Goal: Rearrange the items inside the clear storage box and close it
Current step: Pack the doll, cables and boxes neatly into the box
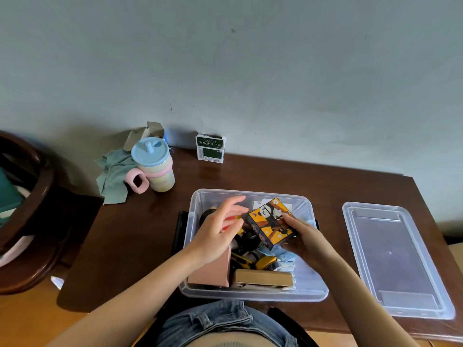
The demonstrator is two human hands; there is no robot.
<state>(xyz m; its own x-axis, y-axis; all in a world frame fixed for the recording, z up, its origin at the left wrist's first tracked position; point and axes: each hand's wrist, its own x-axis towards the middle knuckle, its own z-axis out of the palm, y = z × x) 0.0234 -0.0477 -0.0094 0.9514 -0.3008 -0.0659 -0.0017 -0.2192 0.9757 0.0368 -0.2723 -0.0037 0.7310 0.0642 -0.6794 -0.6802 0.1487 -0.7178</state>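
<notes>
The clear storage box [198, 199] stands open on the dark wooden table in front of me. My right hand [304, 237] grips a picture cube [269, 222] with orange, black and panda faces, held above the box's middle. My left hand [220, 229] hovers just left of the cube with its fingers spread and relaxed, holding nothing. Inside the box lie a pink block [213, 270], a tan wooden box [263, 278], a yellow toy vehicle [253, 262], a red piece [229, 219] and some light blue packets [285, 254]. The clear lid [393, 259] lies flat on the table to the right.
A pastel cup with a blue lid and pink handle [154, 165] stands at the back left beside a green cloth [114, 174]. A small green-and-white carton [210, 148] leans against the wall. A dark round wooden chair frame [30, 209] is at the far left.
</notes>
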